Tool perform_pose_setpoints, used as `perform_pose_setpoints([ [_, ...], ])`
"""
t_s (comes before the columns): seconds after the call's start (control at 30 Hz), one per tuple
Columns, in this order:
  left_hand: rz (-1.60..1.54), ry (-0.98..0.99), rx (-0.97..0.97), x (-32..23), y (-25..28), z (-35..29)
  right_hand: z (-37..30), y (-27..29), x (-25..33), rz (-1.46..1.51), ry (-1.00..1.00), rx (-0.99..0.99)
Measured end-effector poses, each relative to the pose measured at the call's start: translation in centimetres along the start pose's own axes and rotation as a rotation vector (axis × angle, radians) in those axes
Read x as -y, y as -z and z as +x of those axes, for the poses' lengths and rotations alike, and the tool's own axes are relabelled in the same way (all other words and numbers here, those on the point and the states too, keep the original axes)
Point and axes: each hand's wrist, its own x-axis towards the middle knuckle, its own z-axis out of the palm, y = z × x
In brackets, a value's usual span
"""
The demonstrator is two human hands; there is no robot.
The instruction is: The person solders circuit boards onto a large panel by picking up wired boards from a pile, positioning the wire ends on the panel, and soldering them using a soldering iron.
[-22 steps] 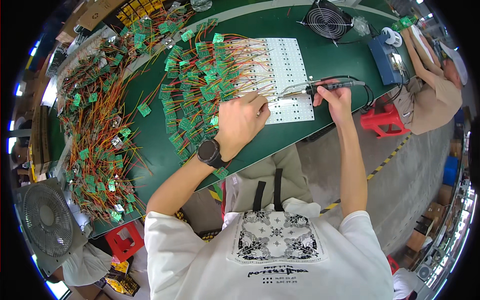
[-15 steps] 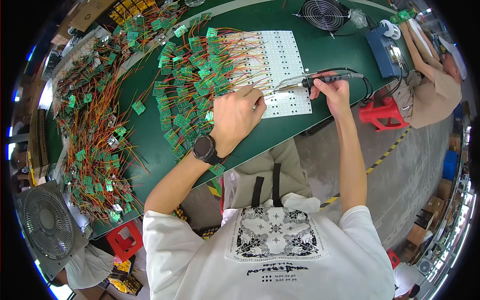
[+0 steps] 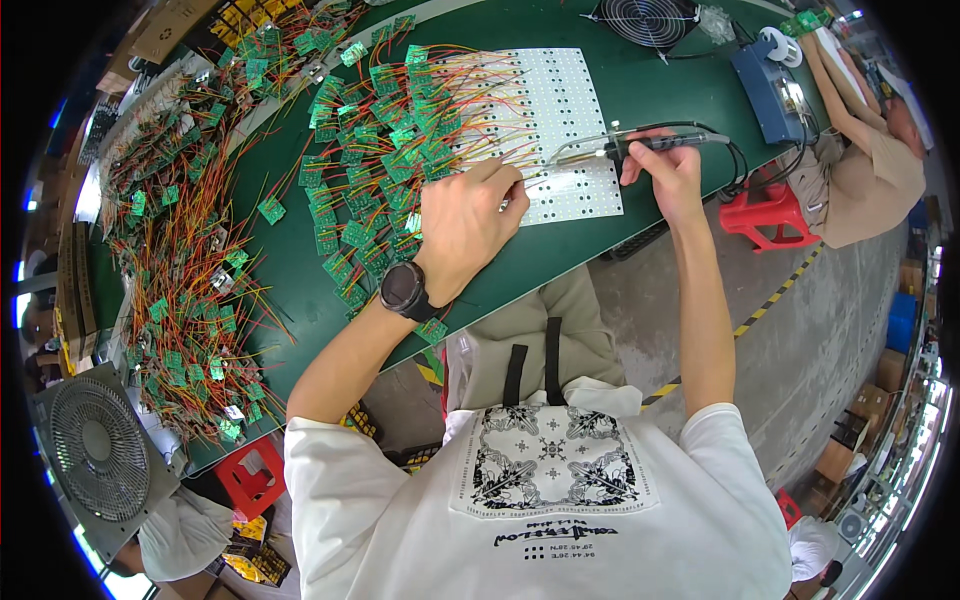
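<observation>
On the smooth green table (image 3: 600,215), the left hand (image 3: 465,225) presses flat on a white dotted board (image 3: 560,130). The right hand (image 3: 668,170) grips a thin black soldering iron (image 3: 640,145) over it. Small green boards with wires (image 3: 370,130) lie beside it.

Brown cardboard box (image 3: 178,22) at top left edge, beyond the green surface (image 3: 640,90). More brown cardboard boxes (image 3: 880,400) stacked on floor, far right. No screens or signs legible.
</observation>
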Motion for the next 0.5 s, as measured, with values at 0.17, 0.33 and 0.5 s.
perform_pose_setpoints([
  [0.17, 0.003, 0.000, -0.006, 0.0, 0.1, 0.0, 0.1, 0.1, -0.1, 0.117, 0.034, -0.073],
  [0.33, -0.047, -0.001, 0.031, -0.5, 0.6, 0.2, 0.4, 0.1, 0.5, 0.077, -0.070, -0.076],
  [0.5, -0.116, -0.150, 0.135, 0.2, 1.4, 0.5, 0.1, 0.3, 0.2, 0.076, -0.065, -0.075],
])
